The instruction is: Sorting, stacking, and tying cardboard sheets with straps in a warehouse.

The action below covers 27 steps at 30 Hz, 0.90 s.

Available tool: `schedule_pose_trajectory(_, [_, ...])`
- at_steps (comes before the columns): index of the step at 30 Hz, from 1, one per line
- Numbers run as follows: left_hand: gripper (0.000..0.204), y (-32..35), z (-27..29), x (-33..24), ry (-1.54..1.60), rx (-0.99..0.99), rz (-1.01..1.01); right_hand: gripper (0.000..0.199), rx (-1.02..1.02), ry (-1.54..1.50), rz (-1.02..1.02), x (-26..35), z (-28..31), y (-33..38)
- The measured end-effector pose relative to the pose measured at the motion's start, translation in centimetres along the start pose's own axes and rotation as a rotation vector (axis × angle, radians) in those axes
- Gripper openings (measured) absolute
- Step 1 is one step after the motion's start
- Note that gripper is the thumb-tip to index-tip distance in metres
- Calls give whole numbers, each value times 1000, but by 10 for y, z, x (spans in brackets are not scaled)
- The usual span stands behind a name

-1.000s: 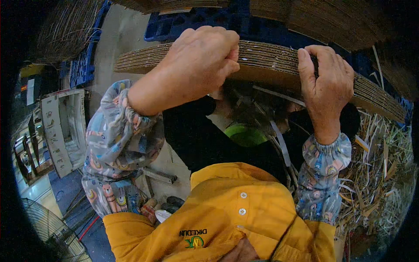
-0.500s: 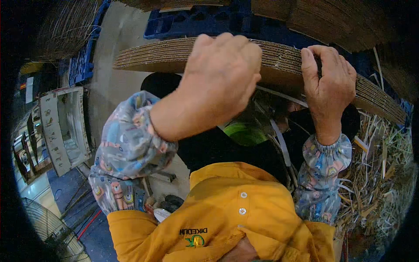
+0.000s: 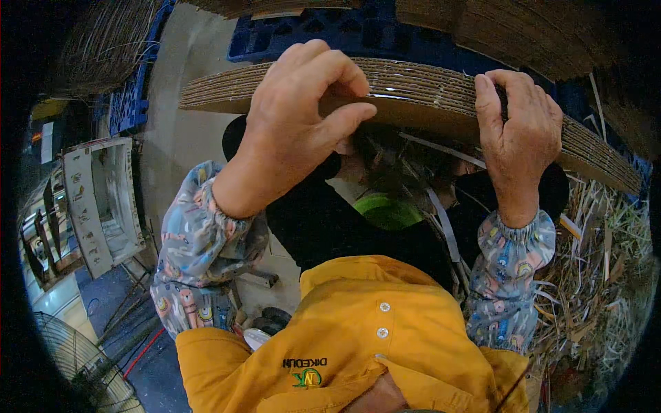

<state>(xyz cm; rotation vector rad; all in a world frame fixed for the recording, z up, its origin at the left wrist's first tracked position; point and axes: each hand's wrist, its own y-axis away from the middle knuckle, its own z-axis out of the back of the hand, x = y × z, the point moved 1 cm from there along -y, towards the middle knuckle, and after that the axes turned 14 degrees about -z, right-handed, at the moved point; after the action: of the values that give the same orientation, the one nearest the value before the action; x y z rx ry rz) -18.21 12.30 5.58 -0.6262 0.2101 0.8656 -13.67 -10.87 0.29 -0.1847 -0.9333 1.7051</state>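
A thick stack of corrugated cardboard sheets stretches across in front of me, its layered edges facing up. My right hand grips the stack right of its middle, thumb on the near face and fingers bent over the edge. Farther left, my left hand is at the stack with thumb and bent forefinger apart. Cardboard shows through that gap, and the other fingers are partly hidden behind the hand. Beneath the stack, between my dark-clad legs, is a bright green round thing.
Strips of cardboard and paper scrap lie heaped at the right. Blue plastic pallets and more cardboard piles stand beyond the stack. At the left are a worn white metal box and a wire fan guard.
My left hand has shifted left along the stack and turned; its closed fist has loosened, with thumb and forefinger now apart. The right hand and stack stay in place.
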Motion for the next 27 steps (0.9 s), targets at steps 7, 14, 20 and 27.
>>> schedule_pose_trajectory(7, [19, -7, -5, 7, -65, 55, -32, 16, 27, -3, -25, 3, 2, 1])
schedule_pose_trajectory(14, [18, -12, -4, 12, -28, 109, -36, 16, 15, 4, -17, 2, 2, 1])
schedule_pose_trajectory(20, [18, -23, -1, 16, 120, 235, 97, 16, 6, 16, -8, -1, 0, 1])
schedule_pose_trajectory(27, [18, -30, 2, 18, 70, 362, 67, 19, 110, 49, -74, 5, 4, 1])
